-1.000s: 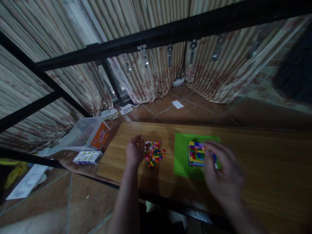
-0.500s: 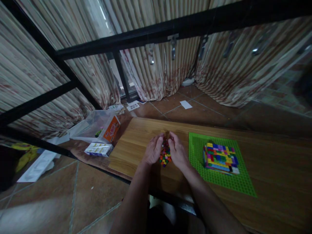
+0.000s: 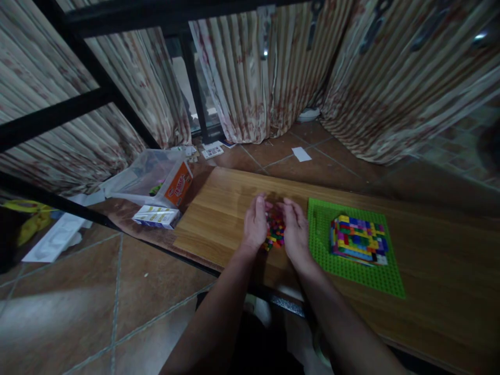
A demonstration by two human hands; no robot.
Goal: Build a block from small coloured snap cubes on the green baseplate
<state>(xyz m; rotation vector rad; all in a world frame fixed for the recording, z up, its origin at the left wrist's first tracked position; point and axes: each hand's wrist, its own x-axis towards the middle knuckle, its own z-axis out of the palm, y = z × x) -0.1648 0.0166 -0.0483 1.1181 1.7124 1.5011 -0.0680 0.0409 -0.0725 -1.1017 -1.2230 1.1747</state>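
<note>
A pile of small coloured building bricks (image 3: pixel 275 232) lies on the wooden board between my two hands. My left hand (image 3: pixel 256 223) stands on its edge along the pile's left side, fingers stretched forward and cupped. On the other side, my right hand (image 3: pixel 296 227) mirrors it, palm toward the bricks and fingers extended. Neither hand grips a brick that I can make out; the far end of the pile is partly hidden by the fingers. To the right, a green baseplate (image 3: pixel 324 265) carries a many-coloured block structure (image 3: pixel 357 240) built of bricks.
The wooden board (image 3: pixel 222 208) spans the middle and right. Left of it stand a clear plastic bin (image 3: pixel 135 179) with an orange label and a white-and-blue carton (image 3: pixel 157 216). A black metal frame (image 3: pixel 105 96) and striped curtains (image 3: pixel 242 78) rise behind. White paper (image 3: pixel 301 154) lies on the floor.
Both hands have shifted slightly right along with the bricks between them, which look more closely gathered. The camera view has tilted down a little. The green baseplate and its structure look unchanged.
</note>
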